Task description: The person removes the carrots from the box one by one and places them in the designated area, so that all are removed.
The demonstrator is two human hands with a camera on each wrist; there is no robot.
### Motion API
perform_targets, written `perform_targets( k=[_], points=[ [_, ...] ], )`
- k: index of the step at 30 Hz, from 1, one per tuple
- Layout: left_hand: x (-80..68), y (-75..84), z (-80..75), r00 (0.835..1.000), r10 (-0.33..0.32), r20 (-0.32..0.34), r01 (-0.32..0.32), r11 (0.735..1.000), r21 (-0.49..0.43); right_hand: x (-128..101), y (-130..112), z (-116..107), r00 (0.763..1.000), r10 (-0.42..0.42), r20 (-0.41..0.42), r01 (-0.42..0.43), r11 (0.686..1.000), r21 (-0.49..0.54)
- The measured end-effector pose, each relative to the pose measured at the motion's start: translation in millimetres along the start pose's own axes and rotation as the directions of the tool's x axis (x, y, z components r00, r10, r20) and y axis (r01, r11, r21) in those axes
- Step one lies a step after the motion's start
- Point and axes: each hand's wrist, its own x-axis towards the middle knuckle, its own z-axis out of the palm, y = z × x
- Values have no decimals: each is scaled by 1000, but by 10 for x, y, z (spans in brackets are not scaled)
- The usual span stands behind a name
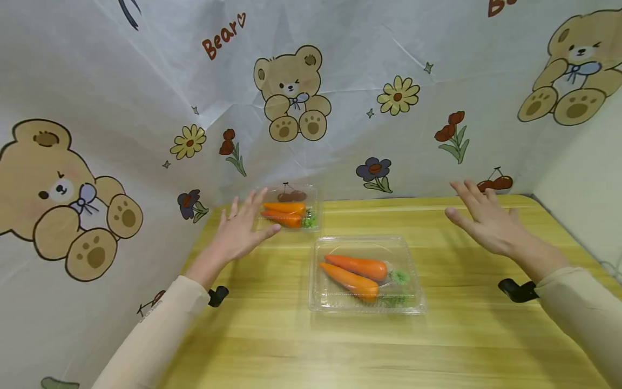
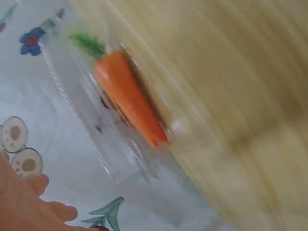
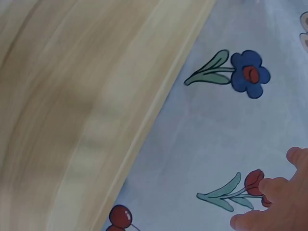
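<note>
My left hand [image 1: 241,229] is held above the table with its fingers spread, holding nothing. Nearest to it is a clear plastic box [image 1: 315,189] at the back left, with orange carrots [image 1: 286,207] and green tops inside; the left wrist view shows one carrot [image 2: 129,96] through the plastic. Closer to the front, a second clear plastic box [image 1: 318,302], lid down, holds two carrots [image 1: 357,273] with green tops. On the right, my right hand [image 1: 491,224] hovers over the table, fingers extended and grasping nothing. Only its fingertips [image 3: 279,190] show in the right wrist view.
A wooden table [image 1: 291,346] carries both boxes, its back edge against a pale cloth [image 1: 350,65] printed with bears and flowers. That cloth also covers the left side. At the right stands a plain white wall [image 1: 583,167]. A black band end [image 1: 517,290] sticks out beside each wrist.
</note>
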Motion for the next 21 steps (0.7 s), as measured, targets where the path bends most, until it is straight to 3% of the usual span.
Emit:
perform_targets(
  k=[9,15,21],
  points=[
    [-268,216,112,995,88,-54,-95,983,-155,-227,-147,124,994,-88,-68,98,982,163],
    [-389,312,205,996,81,-34,-87,971,-223,-327,-235,249,975,-173,-141,209,926,314],
    [-451,336,303,998,63,-21,-66,953,-296,-429,-303,321,970,-181,-163,233,887,398]
  ],
)
